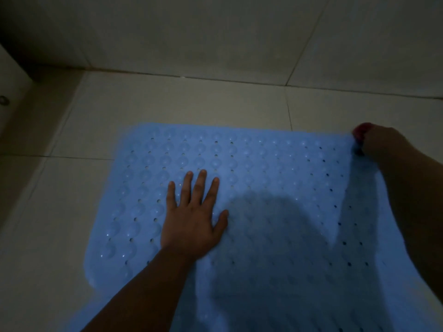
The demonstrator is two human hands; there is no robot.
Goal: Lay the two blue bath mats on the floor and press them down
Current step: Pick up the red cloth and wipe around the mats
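No brand, label or writing can be read anywhere in the dim, slightly blurred head view.

One blue bath mat point(263, 192) shows, spread over the floor point(182, 104) in the middle and lower right of the view. Its surface has rows of round bumps and small holes. The left and far edges lie on the tiles. The far right corner is lifted off the floor. A dark shadow covers the mat's centre and right part. A second mat cannot be made out as separate.

The left hand point(191, 221) lies flat on the mat left of centre, fingers straight and spread, palm down, pressing on it. The left forearm comes in from the bottom left.

The right hand point(381, 142) is at the mat's far right corner and holds that corner up; the fingers are mostly hidden behind the hand, so the exact grip is unclear. A small red thing point(362, 131) shows at the fingertips; what it is cannot be told. The right forearm runs down the right edge of the view.

The floor is large pale tiles with thin grout lines. A tiled wall point(215, 32) of the same pale colour stands behind, meeting the floor in a dark seam. At far left a pale ledge point(12, 75) juts in, with a small round metal fitting point(3, 100) below it.
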